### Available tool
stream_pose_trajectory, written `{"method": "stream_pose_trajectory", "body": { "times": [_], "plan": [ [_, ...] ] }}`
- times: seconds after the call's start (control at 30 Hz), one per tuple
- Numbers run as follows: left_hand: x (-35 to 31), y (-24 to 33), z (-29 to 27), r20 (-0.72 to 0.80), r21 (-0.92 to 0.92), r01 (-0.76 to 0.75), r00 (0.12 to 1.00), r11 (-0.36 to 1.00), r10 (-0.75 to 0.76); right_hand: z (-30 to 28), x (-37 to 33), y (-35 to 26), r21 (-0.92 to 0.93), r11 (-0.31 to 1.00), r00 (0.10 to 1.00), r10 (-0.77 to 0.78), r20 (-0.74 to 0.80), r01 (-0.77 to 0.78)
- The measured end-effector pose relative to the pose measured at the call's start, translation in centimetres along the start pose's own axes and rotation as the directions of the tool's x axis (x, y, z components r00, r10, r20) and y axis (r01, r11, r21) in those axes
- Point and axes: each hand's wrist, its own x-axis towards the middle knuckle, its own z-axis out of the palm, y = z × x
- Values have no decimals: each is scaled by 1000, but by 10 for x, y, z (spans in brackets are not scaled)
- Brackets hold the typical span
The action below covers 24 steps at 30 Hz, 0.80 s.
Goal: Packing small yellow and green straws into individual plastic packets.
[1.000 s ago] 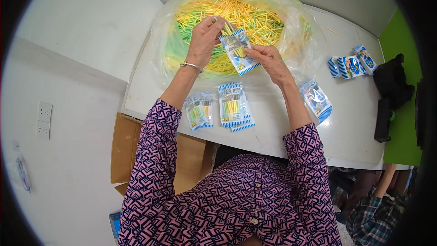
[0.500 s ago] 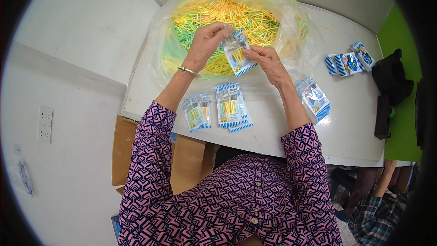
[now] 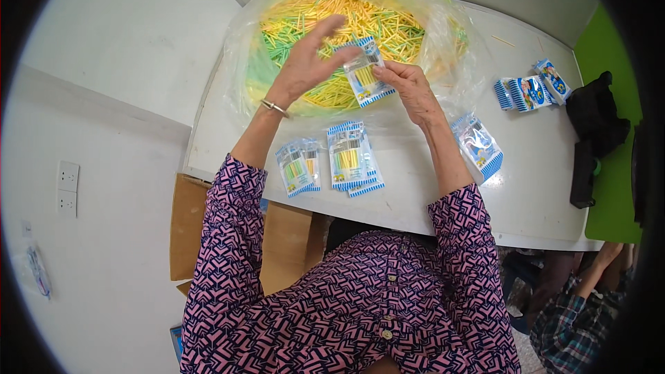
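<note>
Near the upper middle of the frame, the right hand [image 3: 410,91] grips a small clear packet [image 3: 366,82] with blue-striped ends by its right edge, the thumb laid over the front and the other fingers curled toward the back. The packet tilts a little, its top end leaning left, and pale yellow sticks show through it. The right forearm rises from the lower right and slants inward, its wrist nearly straight.

The left hand [image 3: 305,68] is open, to the left of the packet, with the thumb and fingers spread apart and pointing to the upper right; its fingers are blurred. The thumb overlaps the packet's upper left corner in the view, but whether it touches cannot be told. The left forearm, with a metal bracelet [image 3: 275,108] at the wrist, leans up from the lower left.

Behind both hands, a large translucent bag [image 3: 242,62] of yellow, green and orange sticks [image 3: 360,10] fills the upper middle of the tabletop [image 3: 415,194]. Below the hands, at centre, lie two groups of filled packets [image 3: 348,159], side by side. Further packets [image 3: 479,152] lie just beside the right forearm.
</note>
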Motion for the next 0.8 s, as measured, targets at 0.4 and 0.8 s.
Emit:
{"method": "stream_pose_trajectory", "body": {
  "times": [0.4,0.8],
  "plan": [
    [-11,11,10,201,-351,83,979,932,-12,5,-12,-6,2,992,980,127,155,-129],
    [-23,11,13,249,-472,198,965,859,-86,18,-31,-18,-62,987,976,158,152,-150]
  ]
}}
